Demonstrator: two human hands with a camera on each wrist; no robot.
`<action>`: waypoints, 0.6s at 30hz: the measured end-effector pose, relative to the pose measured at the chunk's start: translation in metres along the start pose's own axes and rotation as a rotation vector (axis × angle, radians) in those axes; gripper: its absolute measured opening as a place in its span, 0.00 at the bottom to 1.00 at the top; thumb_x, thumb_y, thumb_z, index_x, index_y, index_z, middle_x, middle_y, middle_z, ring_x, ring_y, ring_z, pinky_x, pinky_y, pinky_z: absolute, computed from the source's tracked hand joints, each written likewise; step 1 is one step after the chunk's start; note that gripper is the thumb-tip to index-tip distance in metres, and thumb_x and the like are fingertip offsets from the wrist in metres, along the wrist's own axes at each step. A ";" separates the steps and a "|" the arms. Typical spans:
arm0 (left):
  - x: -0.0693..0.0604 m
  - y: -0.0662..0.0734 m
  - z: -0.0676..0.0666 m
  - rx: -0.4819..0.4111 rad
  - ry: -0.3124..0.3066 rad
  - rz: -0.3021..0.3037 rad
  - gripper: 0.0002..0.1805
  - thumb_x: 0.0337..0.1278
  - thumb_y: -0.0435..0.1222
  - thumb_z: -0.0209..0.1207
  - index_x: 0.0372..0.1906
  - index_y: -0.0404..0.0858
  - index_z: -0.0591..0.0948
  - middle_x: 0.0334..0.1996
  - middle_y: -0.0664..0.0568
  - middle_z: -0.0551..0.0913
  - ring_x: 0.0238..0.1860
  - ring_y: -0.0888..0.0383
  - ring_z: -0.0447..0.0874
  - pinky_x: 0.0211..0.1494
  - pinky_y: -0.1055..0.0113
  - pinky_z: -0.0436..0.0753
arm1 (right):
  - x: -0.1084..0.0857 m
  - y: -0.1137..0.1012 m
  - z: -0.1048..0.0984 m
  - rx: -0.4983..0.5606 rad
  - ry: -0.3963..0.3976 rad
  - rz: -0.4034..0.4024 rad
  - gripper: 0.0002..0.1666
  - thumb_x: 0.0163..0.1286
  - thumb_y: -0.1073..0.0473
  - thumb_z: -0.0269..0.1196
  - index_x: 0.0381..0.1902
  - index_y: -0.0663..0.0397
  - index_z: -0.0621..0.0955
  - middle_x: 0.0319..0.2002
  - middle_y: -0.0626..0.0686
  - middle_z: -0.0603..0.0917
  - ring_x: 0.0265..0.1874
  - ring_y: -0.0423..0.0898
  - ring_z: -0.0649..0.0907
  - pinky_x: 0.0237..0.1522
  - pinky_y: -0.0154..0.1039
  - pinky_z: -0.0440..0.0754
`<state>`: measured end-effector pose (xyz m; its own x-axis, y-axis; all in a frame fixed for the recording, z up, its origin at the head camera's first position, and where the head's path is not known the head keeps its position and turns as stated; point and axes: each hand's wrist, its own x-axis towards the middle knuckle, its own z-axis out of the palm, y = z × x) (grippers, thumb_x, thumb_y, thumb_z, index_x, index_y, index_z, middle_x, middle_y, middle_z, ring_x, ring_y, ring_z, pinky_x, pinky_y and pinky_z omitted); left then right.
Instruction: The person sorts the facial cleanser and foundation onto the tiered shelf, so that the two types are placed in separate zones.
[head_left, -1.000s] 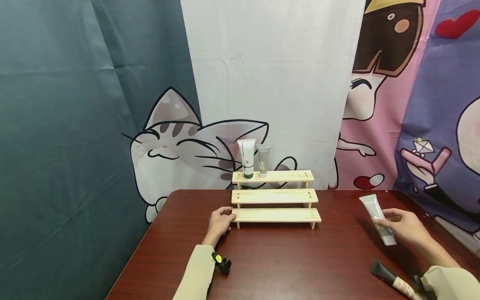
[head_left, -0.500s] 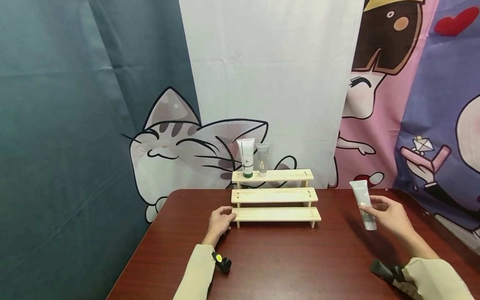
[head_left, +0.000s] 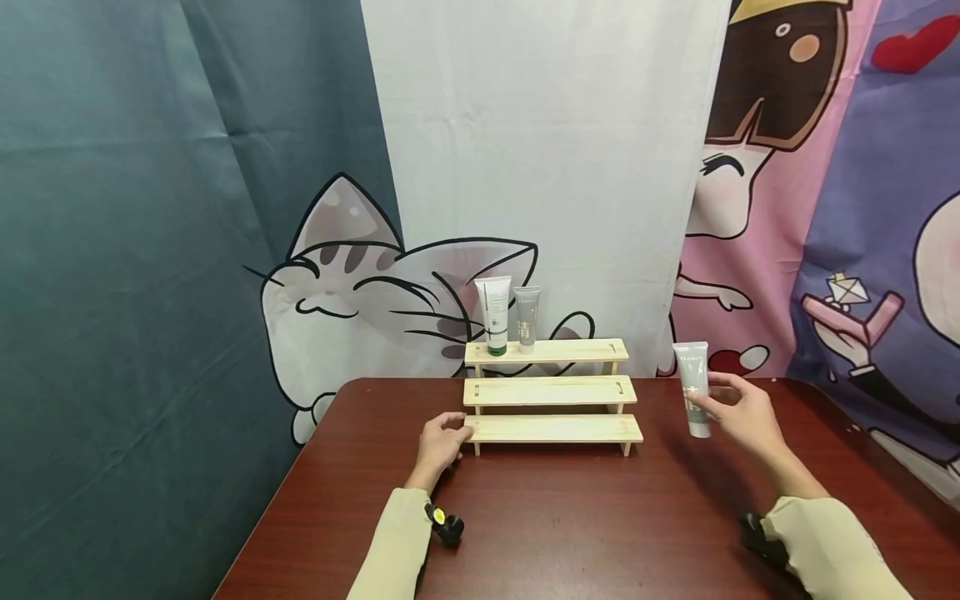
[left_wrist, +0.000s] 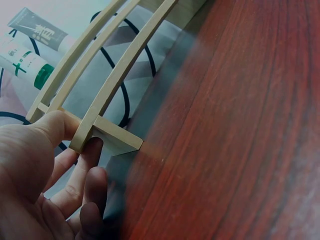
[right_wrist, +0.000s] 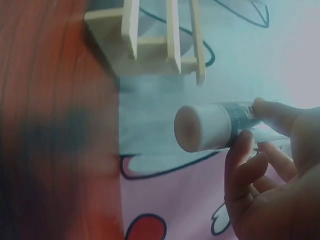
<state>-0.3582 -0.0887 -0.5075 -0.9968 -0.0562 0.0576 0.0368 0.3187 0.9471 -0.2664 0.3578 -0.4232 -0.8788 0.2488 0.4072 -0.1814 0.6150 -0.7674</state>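
A three-step pale wooden rack [head_left: 552, 429] stands at the back of the table. My left hand [head_left: 438, 443] pinches the left end of its lowest step, thumb above and fingers below in the left wrist view [left_wrist: 55, 165]. On the top step stand a white tube with a green cap [head_left: 495, 317] and a grey tube [head_left: 527, 320], side by side. To the right of the rack, my right hand [head_left: 750, 417] grips a silvery-grey tube [head_left: 692, 379] between thumb and fingers, cap down, above the table. Its pale cap [right_wrist: 192, 127] faces the right wrist camera.
The reddish-brown table [head_left: 570, 525] extends in front of the rack. Beside my right sleeve a dark object [head_left: 763, 540] shows, mostly covered by the sleeve. A printed curtain [head_left: 555, 167] hangs behind the table.
My right hand has moved left toward the rack with the grey tube, which has turned more upright. The right sleeve now covers most of the dark tube on the table. The left hand has stayed put.
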 end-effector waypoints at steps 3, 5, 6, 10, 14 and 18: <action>-0.001 0.001 0.000 0.003 0.001 0.008 0.19 0.53 0.36 0.67 0.51 0.38 0.84 0.22 0.52 0.85 0.13 0.59 0.75 0.17 0.69 0.71 | 0.002 -0.008 0.009 0.029 0.006 -0.013 0.31 0.65 0.56 0.70 0.59 0.69 0.76 0.45 0.71 0.83 0.30 0.27 0.79 0.29 0.29 0.80; -0.001 0.001 0.000 0.005 0.001 0.009 0.19 0.53 0.36 0.67 0.51 0.38 0.84 0.23 0.52 0.85 0.13 0.60 0.75 0.17 0.69 0.72 | 0.003 -0.012 0.016 0.051 0.003 -0.018 0.31 0.65 0.56 0.70 0.59 0.70 0.76 0.45 0.72 0.83 0.30 0.27 0.80 0.29 0.30 0.81; -0.001 0.001 0.000 0.007 0.001 0.012 0.19 0.53 0.36 0.67 0.51 0.38 0.84 0.23 0.52 0.85 0.13 0.60 0.74 0.17 0.69 0.72 | 0.004 -0.014 0.020 0.059 0.003 -0.020 0.31 0.65 0.56 0.70 0.59 0.70 0.76 0.46 0.72 0.82 0.30 0.27 0.79 0.29 0.30 0.81; -0.001 0.000 0.002 0.001 0.006 0.022 0.19 0.52 0.36 0.67 0.51 0.37 0.84 0.23 0.52 0.86 0.12 0.61 0.73 0.18 0.69 0.74 | 0.009 -0.020 0.032 0.087 -0.002 -0.032 0.31 0.65 0.57 0.70 0.60 0.71 0.75 0.47 0.72 0.82 0.32 0.26 0.78 0.31 0.26 0.80; -0.001 0.001 0.002 -0.006 0.008 0.030 0.19 0.51 0.35 0.67 0.51 0.37 0.84 0.22 0.52 0.85 0.12 0.62 0.73 0.18 0.69 0.73 | 0.015 -0.028 0.044 0.121 -0.007 -0.043 0.31 0.65 0.59 0.69 0.60 0.73 0.74 0.48 0.73 0.82 0.34 0.25 0.77 0.33 0.23 0.78; -0.002 0.001 0.000 -0.007 0.012 0.037 0.19 0.51 0.35 0.67 0.50 0.37 0.84 0.21 0.53 0.84 0.11 0.62 0.72 0.18 0.70 0.73 | 0.022 -0.038 0.055 0.134 -0.005 -0.051 0.30 0.65 0.58 0.69 0.59 0.72 0.74 0.49 0.72 0.82 0.35 0.30 0.79 0.34 0.23 0.77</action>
<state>-0.3565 -0.0878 -0.5065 -0.9938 -0.0556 0.0963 0.0741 0.3140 0.9465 -0.3035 0.2992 -0.4124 -0.8690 0.2162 0.4451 -0.2828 0.5212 -0.8052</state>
